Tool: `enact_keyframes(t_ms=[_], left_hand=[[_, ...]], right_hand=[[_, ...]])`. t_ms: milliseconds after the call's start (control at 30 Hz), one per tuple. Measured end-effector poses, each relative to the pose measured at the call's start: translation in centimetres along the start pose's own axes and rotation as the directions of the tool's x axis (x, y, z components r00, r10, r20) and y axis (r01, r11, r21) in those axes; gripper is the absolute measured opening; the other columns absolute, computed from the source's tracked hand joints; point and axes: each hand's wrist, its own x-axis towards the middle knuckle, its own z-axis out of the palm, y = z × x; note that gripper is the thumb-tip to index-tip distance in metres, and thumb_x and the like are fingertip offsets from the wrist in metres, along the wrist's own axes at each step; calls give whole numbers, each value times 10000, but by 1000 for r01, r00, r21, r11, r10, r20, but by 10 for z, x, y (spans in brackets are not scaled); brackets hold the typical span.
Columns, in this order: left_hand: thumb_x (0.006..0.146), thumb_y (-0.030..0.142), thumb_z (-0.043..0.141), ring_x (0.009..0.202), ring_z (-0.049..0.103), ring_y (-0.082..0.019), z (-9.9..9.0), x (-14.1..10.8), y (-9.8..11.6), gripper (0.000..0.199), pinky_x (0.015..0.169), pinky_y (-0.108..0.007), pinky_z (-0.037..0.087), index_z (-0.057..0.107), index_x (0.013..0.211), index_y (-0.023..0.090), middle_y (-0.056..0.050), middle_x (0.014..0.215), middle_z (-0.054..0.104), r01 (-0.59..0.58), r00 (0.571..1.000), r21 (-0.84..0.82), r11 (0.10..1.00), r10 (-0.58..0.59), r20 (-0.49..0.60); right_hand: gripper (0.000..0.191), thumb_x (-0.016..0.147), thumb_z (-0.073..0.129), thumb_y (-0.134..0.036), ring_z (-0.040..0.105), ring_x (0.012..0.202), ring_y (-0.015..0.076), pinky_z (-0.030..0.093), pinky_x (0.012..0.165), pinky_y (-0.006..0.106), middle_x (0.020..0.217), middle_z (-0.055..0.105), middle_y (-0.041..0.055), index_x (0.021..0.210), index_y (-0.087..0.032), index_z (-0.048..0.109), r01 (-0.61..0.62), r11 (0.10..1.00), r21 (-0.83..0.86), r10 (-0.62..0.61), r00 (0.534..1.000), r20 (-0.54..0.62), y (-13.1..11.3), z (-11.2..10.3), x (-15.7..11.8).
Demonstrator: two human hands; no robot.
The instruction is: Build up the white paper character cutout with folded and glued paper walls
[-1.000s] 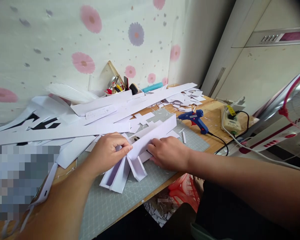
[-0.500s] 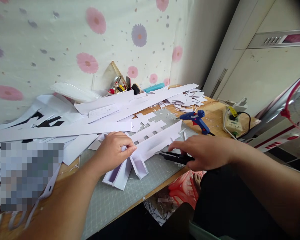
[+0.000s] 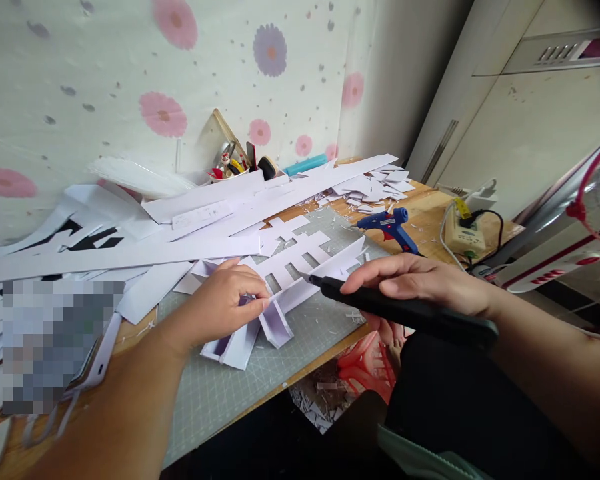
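Observation:
My left hand (image 3: 230, 297) is closed, with thumb and fingertips pinching the edge of a white foam board model (image 3: 280, 320). The model has folded, trough-like parts at its near end and a strip with square cutouts behind. A black utility knife (image 3: 400, 310) lies in my right hand (image 3: 410, 283), whose fingers are wrapped round the handle. Its tip points left, appearing in front of the cutouts; I cannot tell whether it touches the board. Beneath the model lies a grey cutting mat (image 3: 205, 417).
A blue glue gun (image 3: 387, 223) lies right of the model, near a power strip (image 3: 464, 240). Long white board strips (image 3: 130, 257) and a scrap pile (image 3: 375, 187) cover the back of the wooden table. A red bag (image 3: 367, 363) hangs below the front edge.
My right hand has lifted the knife and turned it, so the handle now runs toward me at lower right. The left hand keeps its hold; the view has shifted slightly.

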Motion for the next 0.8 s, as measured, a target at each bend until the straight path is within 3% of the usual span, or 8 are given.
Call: enact_keyframes(t_ms=[167,300,400,467,533,667,800], left_hand=[[863,377,532,1017,690,-255,-1,-1,1,253,1190,-652,155,721,748,254,-19,960,768,48,998,-30,998,-47,40],[864,407,536,1068,683,-257,-1,-1,-1,278,1204,-645,141,725,722,260,-24,989,771,61,998,-56,997,-59,36],[854,419,553,1063,689,-253,0,0,-4,258,1203,-649,142,748,768,274,-26,1015,776,65,998,-79,995,-64,23],[842,422,565,1050,693,-252,0,-1,-6,249,1202,-655,141,749,754,279,-22,1005,778,63,998,-97,993,-62,14],[835,426,571,1034,698,-254,0,0,-6,253,1200,-664,140,741,718,279,-18,986,780,62,998,-109,992,-61,10],[831,441,575,1001,707,-262,1,0,-7,255,1196,-677,137,746,727,283,-15,970,784,61,998,-113,992,-62,-6],[841,466,571,987,707,-263,1,1,-9,278,1197,-681,111,741,725,279,-9,957,785,66,998,-104,992,-67,-3]], right_hand=[[395,920,650,-300,755,846,195,581,666,256,933,768,74,1301,-221,578,198,975,101,-202,979,38,5,5,2],[695,765,842,-326,704,785,143,530,634,215,876,703,5,1370,-276,502,363,931,29,-364,929,70,13,7,9],[571,768,841,-312,631,735,107,500,640,206,852,655,-19,1273,-274,579,470,870,-151,-477,879,-14,14,13,14],[334,830,781,-309,633,777,117,509,677,217,897,675,5,1127,-237,645,438,833,-338,-493,865,-94,12,19,17],[231,850,749,-325,646,814,138,518,714,236,925,700,33,1029,-199,673,371,768,-522,-503,854,-134,12,25,21],[314,861,714,-354,628,726,133,512,680,244,874,712,45,1097,-148,690,328,639,-695,-517,853,-73,19,33,32],[326,848,694,-356,554,574,96,476,602,221,705,663,-7,1090,-137,703,319,585,-745,-566,819,-94,23,39,39]])
